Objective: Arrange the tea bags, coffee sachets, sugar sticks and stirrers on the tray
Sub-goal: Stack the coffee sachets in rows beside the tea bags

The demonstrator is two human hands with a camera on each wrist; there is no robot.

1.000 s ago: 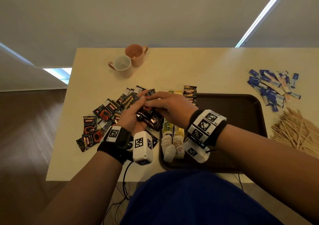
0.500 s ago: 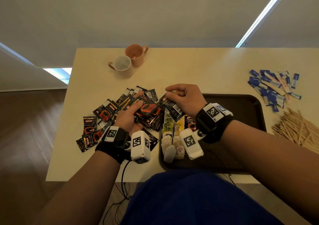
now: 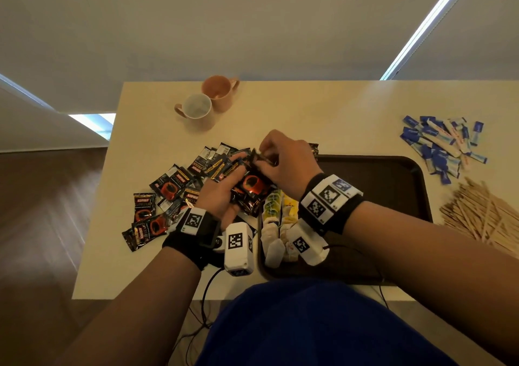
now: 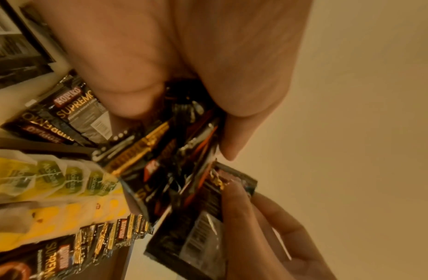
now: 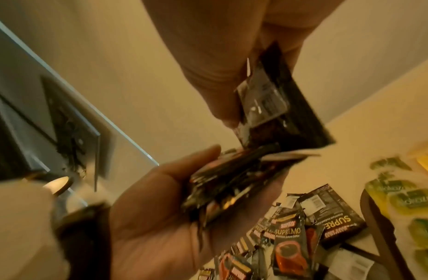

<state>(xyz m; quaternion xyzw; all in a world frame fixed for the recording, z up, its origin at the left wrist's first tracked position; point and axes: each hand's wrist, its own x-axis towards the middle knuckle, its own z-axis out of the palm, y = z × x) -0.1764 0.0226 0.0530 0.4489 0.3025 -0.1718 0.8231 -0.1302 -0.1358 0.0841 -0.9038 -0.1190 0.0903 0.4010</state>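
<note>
My left hand [image 3: 224, 186] grips a stack of black coffee sachets [image 3: 251, 190] just left of the dark brown tray [image 3: 393, 174]. The same stack [image 4: 169, 151] fills my left wrist view, and the bundle [image 5: 232, 181] lies in my left palm in the right wrist view. My right hand [image 3: 276, 155] pinches a single coffee sachet [image 5: 275, 106] by its top edge, right above the stack. More coffee sachets [image 3: 168, 186] lie scattered on the table at the left. Rows of tea bags [image 3: 280, 211] sit in the tray's left end, with a few coffee sachets [image 4: 107, 240] beside them.
Two mugs [image 3: 207, 104] stand at the back of the cream table [image 3: 309, 113]. Blue and white sugar sticks [image 3: 441, 146] lie right of the tray, with a heap of wooden stirrers [image 3: 483, 214] nearer to me. Most of the tray's right side is bare.
My right hand has come back from the tray's left end to the stack in my left hand and now pinches one sachet above it. My left hand has lifted slightly.
</note>
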